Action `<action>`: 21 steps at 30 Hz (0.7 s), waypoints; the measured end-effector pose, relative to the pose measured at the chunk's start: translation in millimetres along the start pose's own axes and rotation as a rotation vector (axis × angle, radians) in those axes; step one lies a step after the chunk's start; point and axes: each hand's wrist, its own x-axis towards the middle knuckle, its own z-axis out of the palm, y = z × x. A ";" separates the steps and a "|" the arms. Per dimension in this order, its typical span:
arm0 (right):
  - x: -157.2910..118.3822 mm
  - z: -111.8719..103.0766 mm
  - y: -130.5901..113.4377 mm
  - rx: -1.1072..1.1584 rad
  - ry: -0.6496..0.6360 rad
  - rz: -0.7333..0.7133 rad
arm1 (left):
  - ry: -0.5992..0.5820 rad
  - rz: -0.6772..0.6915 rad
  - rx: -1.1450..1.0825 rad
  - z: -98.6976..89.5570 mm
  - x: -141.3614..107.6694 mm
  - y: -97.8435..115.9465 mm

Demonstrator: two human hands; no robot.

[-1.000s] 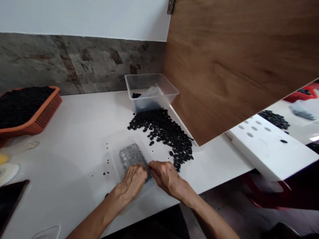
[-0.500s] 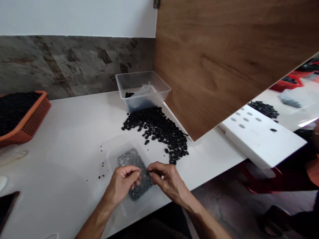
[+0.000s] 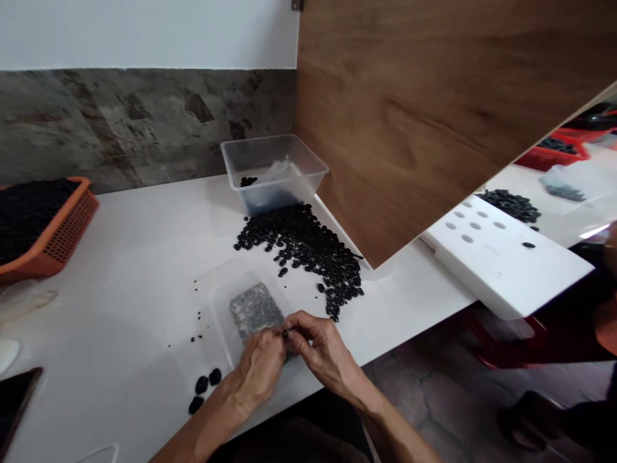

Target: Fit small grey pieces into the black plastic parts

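My right hand pinches a small black piece between thumb and forefinger. Against it lies my left hand, its back turned up and fingers bent in; whatever its fingertips grip is hidden. Both hands are over the near end of a shallow clear plastic tray, which contains a mass of tiny grey slender parts. Beside my left wrist are a few rounded black pieces. Beyond the tray spreads a large heap of small oval black pieces.
A clear plastic bin stands behind the heap. An orange basket full of black material is at the left. A brown wooden panel slants over the right side, near a white box with holes. A dark flat device lies lower left.
My left hand has turned palm down and moved right, meeting my right hand at the small black piece. The rounded black pieces by my left wrist now show.
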 end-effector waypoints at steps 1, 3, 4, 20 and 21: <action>-0.7 -0.1 1.1 0.021 0.003 0.013 | -0.026 -0.005 -0.044 -4.7 0.2 0.9; -1.9 -0.4 3.4 0.072 0.007 0.034 | -0.076 -0.032 -0.163 -14.0 -0.2 1.7; -2.4 -0.6 4.4 0.094 0.012 0.038 | -0.093 -0.059 -0.232 -18.3 -1.0 1.5; -3.9 9.2 -14.8 0.069 0.011 -0.161 | 0.170 -0.231 -0.871 -30.4 -20.9 -5.2; -3.2 9.5 -15.7 0.057 0.013 -0.173 | 0.183 -0.228 -0.851 -30.5 -21.7 -5.3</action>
